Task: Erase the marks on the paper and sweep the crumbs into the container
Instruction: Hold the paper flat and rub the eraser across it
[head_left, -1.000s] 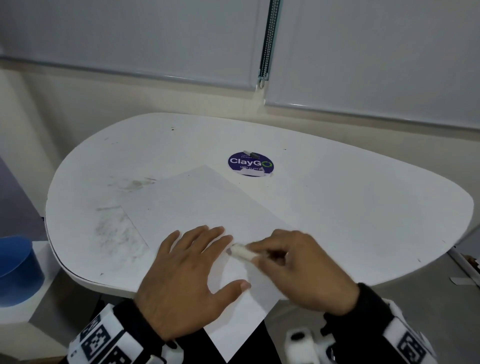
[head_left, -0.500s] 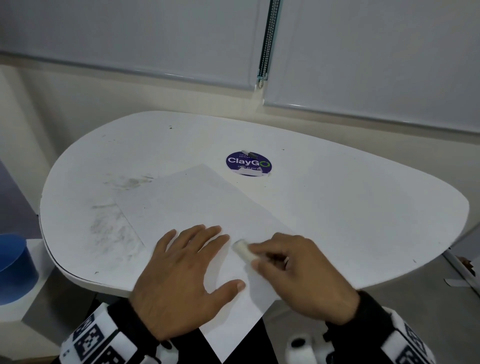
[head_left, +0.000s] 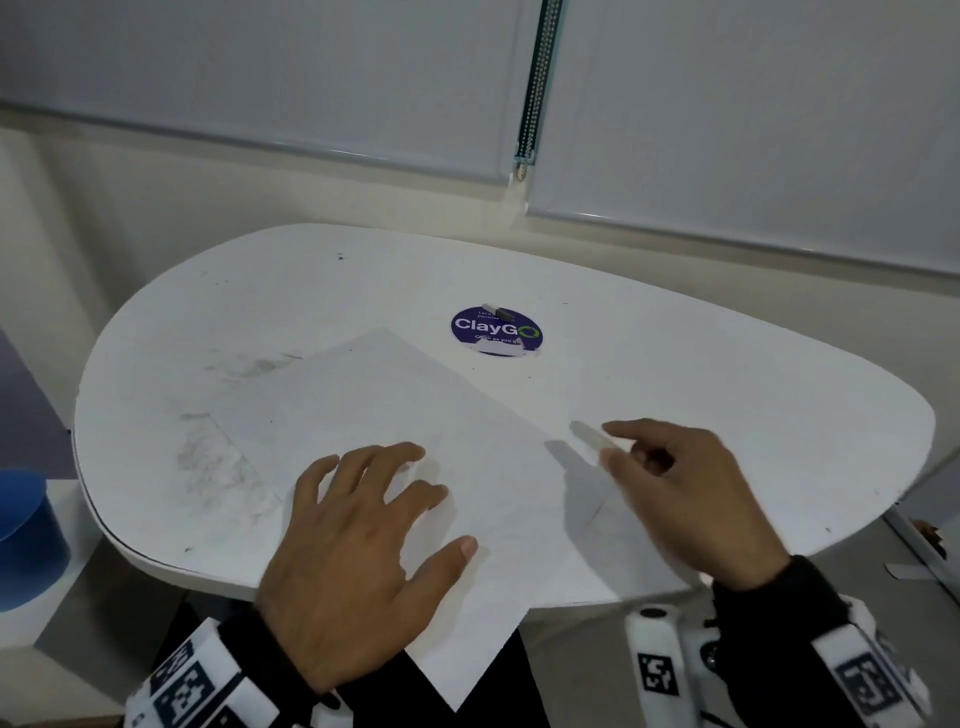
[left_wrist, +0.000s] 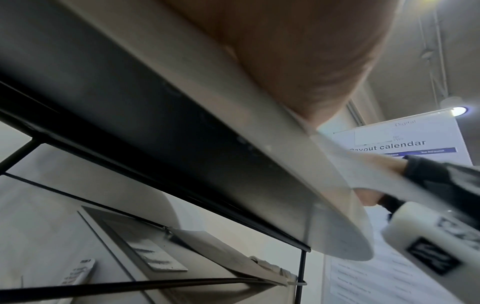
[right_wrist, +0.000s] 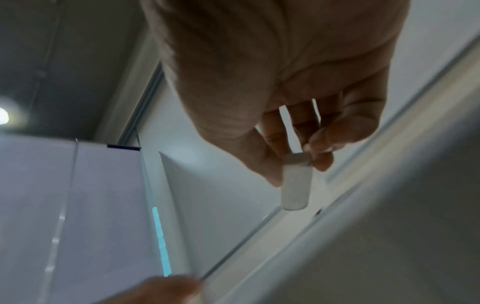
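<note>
The left hand (head_left: 358, 545) lies flat on the paper (head_left: 374, 415), fingers spread and fairly straight, pressing the sheet to the white tabletop (head_left: 727, 395). The sheet sits at an angle, and its near corner hangs past the tabletop's front edge. Any marks on the paper are too faint to make out in the head view; grey smudges show on the tabletop to the left of the sheet.

The right hand (head_left: 685, 493) is raised just off the paper's right edge and pinches a small white eraser (head_left: 589, 435) between thumb and fingertips, the other fingers curled. In the right wrist view the eraser (right_wrist: 296, 185) sticks out beyond the fingertips, clear of any surface, though the picture is blurred.

A blue container (head_left: 26, 535) stands on a lower surface to the left of the tabletop, cut off by the frame edge. Crumbs cannot be picked out anywhere.

The left wrist view looks mostly under the tabletop's edge, where only the heel of the left hand (left_wrist: 298, 51) shows, and the paper's overhanging corner (left_wrist: 345, 232) is blurred. A round purple sticker (head_left: 496, 332) lies beyond the paper.
</note>
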